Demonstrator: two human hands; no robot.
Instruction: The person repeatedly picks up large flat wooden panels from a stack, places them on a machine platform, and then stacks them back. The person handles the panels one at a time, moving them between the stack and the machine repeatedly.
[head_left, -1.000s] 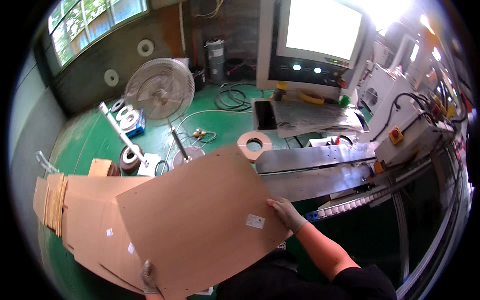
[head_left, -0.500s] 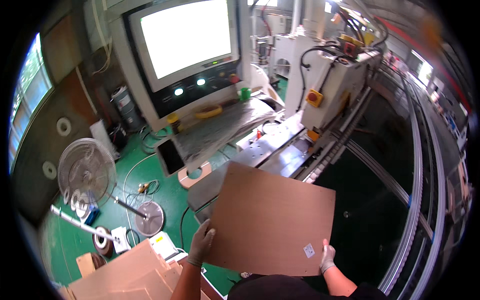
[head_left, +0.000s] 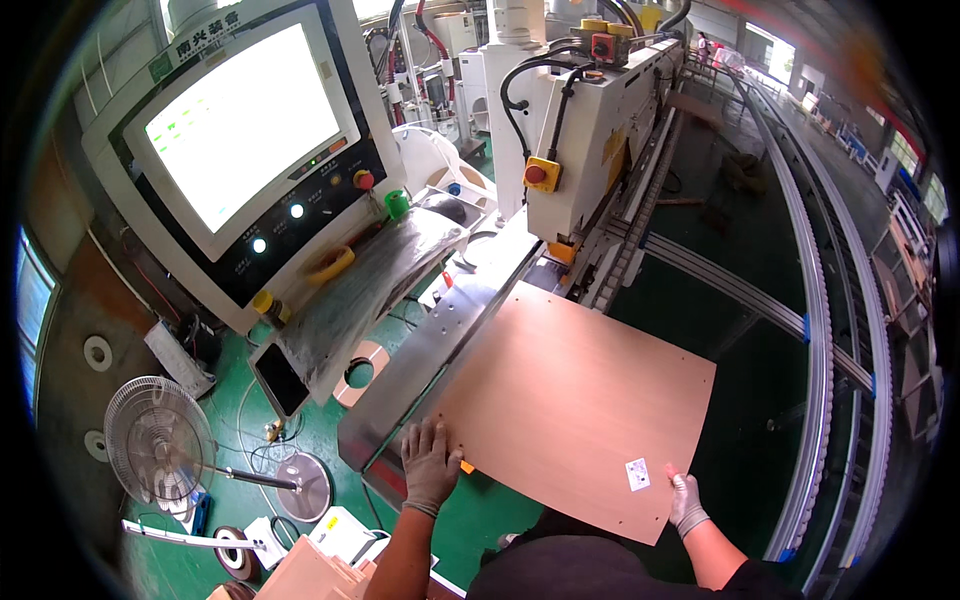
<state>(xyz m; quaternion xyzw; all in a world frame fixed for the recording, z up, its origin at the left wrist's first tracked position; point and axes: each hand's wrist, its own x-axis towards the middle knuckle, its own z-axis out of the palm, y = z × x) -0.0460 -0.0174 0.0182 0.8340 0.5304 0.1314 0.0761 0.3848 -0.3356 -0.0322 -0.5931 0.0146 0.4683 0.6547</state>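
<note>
A flat brown board (head_left: 580,400) with a white label (head_left: 637,474) lies tilted across the view in front of me. Its far left edge rests along the metal bed (head_left: 400,385) of a machine. My right hand (head_left: 686,500), gloved with bare fingertips, grips the near right edge, thumb on top and the other fingers hidden beneath. Beside the left corner, my gloved left hand (head_left: 430,465) is spread flat, fingers pointing away from me, over the end of the bed. Its fingertips are at or close to the board's edge; contact cannot be made out.
A control panel (head_left: 245,130) with a lit screen stands at the far left, above a plastic-covered shelf (head_left: 360,290). Ahead is the machine head (head_left: 570,150) with a red stop button. Metal rails (head_left: 815,400) run along the right. A fan (head_left: 160,440) and stacked boards (head_left: 310,575) stand left.
The board has moved forward and right onto the machine bed's edge. My left hand has let go of its side and flattened out. My view has turned to the right.
</note>
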